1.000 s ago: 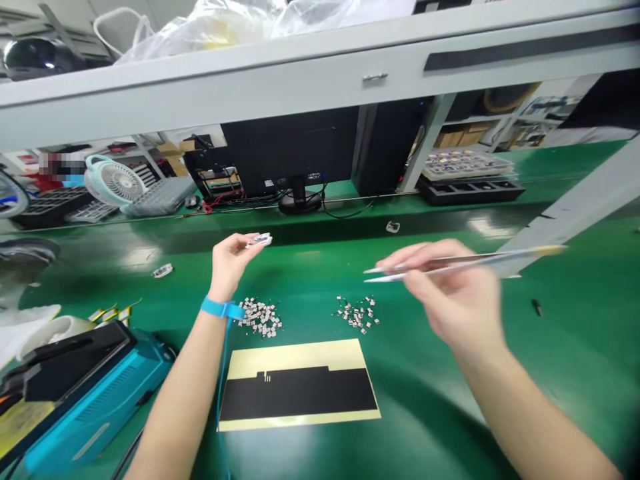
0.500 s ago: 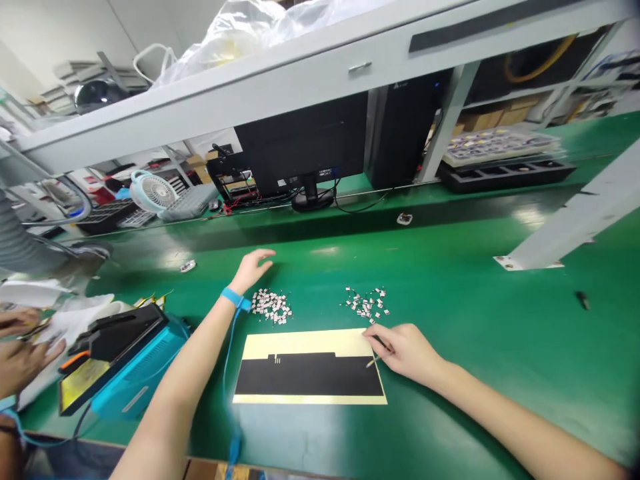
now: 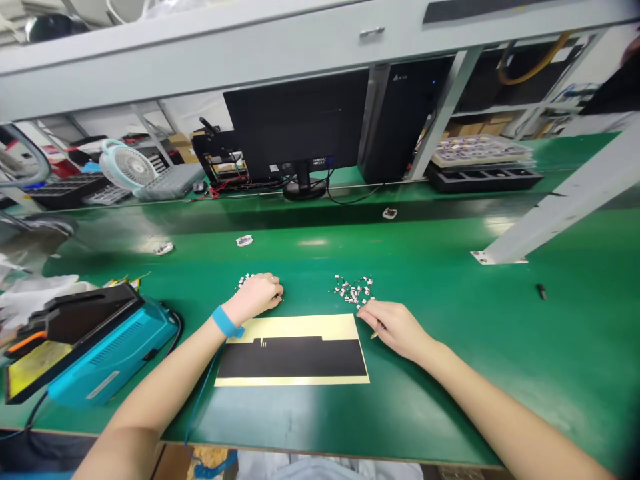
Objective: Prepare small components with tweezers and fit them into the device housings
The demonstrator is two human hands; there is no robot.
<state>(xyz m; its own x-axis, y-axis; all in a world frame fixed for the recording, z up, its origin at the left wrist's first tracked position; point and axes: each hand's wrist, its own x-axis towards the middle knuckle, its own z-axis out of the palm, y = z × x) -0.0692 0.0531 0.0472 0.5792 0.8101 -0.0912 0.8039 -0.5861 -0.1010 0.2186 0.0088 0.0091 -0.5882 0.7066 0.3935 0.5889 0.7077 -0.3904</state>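
Note:
My left hand [image 3: 257, 293], with a blue wrist strap [image 3: 227, 322], lies over the left pile of small white parts [image 3: 243, 281] and covers most of it. Its fingers are curled down, and what is in them is hidden. My right hand [image 3: 397, 327] is closed at the near edge of a second pile of small white parts [image 3: 353, 291]. A thin stick [image 3: 375, 335] pokes out below its fingers. Between my forearms lies a pale yellow sheet [image 3: 300, 325] bearing a black strip [image 3: 295, 360] with a stepped upper edge.
At left lies a teal device [image 3: 117, 357] with a black cable. Small white-rimmed pieces [image 3: 245, 241] sit farther back. Behind stand a monitor [image 3: 300, 127], a black computer case [image 3: 405, 123] and a fan [image 3: 127, 165]. A slanted white post [image 3: 555, 200] rises at right.
My left hand has come down from beyond the left pile onto it, fingers curling in. My right hand has moved off the sheet's corner to the right pile. The view has shifted.

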